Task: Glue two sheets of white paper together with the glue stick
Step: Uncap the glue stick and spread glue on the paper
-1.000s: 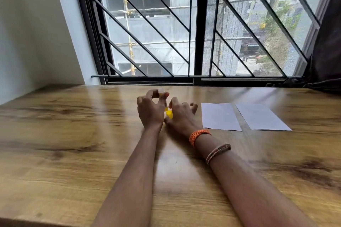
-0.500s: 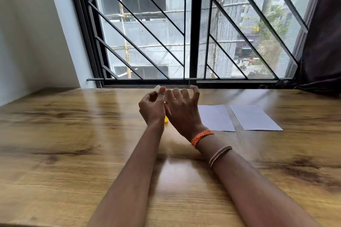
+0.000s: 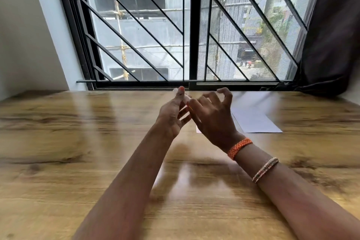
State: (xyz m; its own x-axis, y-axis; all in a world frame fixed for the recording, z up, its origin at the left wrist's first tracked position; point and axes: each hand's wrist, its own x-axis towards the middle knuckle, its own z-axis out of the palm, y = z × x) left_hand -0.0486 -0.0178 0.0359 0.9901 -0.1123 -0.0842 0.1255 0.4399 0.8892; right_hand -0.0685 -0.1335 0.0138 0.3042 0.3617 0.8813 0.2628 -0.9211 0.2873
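Both hands are raised above the wooden table [image 3: 78, 161]. My left hand [image 3: 171, 117] grips a small whitish glue stick [image 3: 184, 96] between thumb and fingers, its top poking out by the thumb tip. My right hand [image 3: 212, 119] is pressed close against it with fingers curled, and a sliver of the stick's yellow end [image 3: 190, 107] shows at the thumb. One white sheet of paper [image 3: 253, 121] lies flat to the right. The second sheet [image 3: 198, 130] is almost wholly hidden behind my right hand.
A barred window [image 3: 187, 45] runs along the table's far edge. A dark curtain [image 3: 331, 45] hangs at the far right, and a white wall stands on the left. Two bracelets sit on my right wrist.
Both hands have risen off the table with the glue stick between them. My right hand's fingers have curled and spread, and the view has shifted so the hands cover the nearer sheet.
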